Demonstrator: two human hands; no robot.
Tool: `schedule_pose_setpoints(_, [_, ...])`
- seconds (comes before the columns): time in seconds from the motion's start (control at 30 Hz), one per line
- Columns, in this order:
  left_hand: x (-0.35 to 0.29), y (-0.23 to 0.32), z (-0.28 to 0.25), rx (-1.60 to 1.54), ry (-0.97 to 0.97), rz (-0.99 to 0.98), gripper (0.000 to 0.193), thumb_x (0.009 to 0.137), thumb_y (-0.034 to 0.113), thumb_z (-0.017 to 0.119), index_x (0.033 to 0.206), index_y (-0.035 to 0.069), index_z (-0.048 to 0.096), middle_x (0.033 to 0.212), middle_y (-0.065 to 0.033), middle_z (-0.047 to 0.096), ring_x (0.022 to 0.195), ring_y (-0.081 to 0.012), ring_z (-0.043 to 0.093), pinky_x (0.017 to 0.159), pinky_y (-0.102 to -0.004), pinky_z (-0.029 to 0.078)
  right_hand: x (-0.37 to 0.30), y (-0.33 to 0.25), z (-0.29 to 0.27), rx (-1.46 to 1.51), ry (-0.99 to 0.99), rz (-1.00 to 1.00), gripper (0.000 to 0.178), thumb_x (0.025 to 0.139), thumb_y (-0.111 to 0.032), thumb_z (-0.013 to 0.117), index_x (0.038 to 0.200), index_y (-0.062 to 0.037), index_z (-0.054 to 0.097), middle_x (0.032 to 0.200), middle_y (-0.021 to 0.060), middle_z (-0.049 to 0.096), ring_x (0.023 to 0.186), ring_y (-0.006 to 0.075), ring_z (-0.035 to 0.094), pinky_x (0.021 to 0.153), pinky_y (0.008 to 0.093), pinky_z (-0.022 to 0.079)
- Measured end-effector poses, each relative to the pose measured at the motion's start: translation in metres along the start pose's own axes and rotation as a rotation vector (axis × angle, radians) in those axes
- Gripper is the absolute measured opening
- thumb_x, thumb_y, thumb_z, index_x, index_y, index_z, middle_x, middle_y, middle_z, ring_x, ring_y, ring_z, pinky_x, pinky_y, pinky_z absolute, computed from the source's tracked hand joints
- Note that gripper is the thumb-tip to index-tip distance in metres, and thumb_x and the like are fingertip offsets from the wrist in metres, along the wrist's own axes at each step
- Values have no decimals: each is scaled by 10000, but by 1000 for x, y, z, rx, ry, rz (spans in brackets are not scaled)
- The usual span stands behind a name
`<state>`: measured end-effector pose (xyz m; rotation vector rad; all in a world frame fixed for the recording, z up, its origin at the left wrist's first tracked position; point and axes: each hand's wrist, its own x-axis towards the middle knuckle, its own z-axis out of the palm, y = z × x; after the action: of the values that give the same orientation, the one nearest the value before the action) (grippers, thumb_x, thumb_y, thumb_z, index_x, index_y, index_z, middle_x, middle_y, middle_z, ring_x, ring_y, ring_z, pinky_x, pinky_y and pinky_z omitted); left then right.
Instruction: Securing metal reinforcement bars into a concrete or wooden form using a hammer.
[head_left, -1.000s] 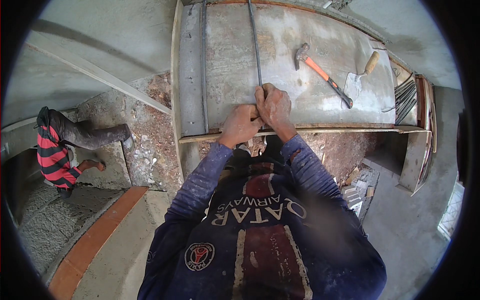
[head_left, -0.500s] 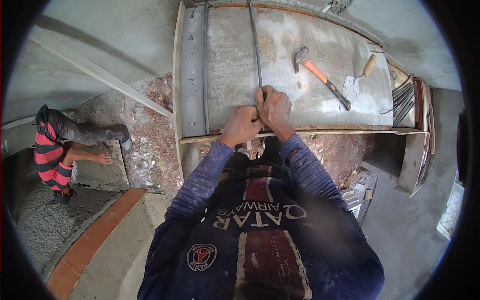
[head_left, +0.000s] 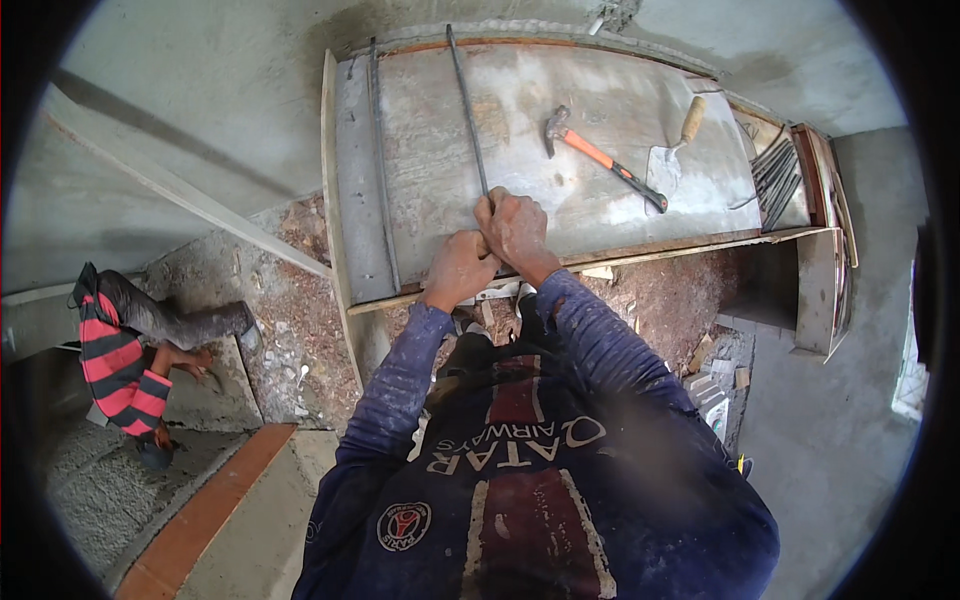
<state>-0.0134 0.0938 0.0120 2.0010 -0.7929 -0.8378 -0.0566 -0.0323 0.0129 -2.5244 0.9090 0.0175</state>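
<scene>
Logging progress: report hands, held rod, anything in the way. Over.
Right hand closed on rod; left hand alongside, grip hidden. Rod lies across panel. Hammer and trowel to the right, clear of rod.

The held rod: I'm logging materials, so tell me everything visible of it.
The rod is slim, dark grey, metal-looking and roughly straight. It slants across the pale panel, ending past its far edge. The right hand grips its near part; the near end, and whether the left hand touches it, are hidden.
</scene>
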Motion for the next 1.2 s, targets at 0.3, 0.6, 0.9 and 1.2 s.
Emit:
schedule_pose_setpoints(0.3, [-3, 11, 15, 203, 60, -33, 311, 808, 295, 683, 828, -15, 686, 810, -244, 655, 788, -410, 650, 719, -441, 508, 11, 25, -14, 26, -113, -148, 362, 933, -375, 519, 955, -42, 661, 955, 260, 688, 924, 430, 662, 851, 494, 518])
schedule_pose_setpoints(0.6, [-50, 26, 32, 29, 681, -46, 213, 842, 155, 721, 978, 1, 665, 753, -118, 669, 676, -199, 632, 635, -359, 491, 45, 177, -119, -77, 270, -244, 394, 849, -347, 696, 1089, -51, 598, 1061, 208, 620, 976, 394, 617, 827, 487, 503])
schedule_pose_setpoints(0.9, [-55, 107, 160, 227, 975, -34, 131, 827, 81, 673, 940, 16, 655, 824, -148, 647, 784, -298, 636, 727, -381, 501, 63, 288, -171, 80, 130, -508, 419, 860, -304, 689, 1161, -28, 596, 1063, 187, 631, 963, 341, 631, 852, 434, 502])
schedule_pose_setpoints(1.2, [-47, 74, 76, 219, 1091, -246, 104, 780, 111, 740, 830, 25, 707, 796, -165, 699, 737, -312, 688, 728, -429, 524, 49, 290, -153, 238, -110, -473, 396, 857, -295, 689, 1165, -65, 595, 1066, 147, 637, 1027, 317, 610, 916, 442, 467])
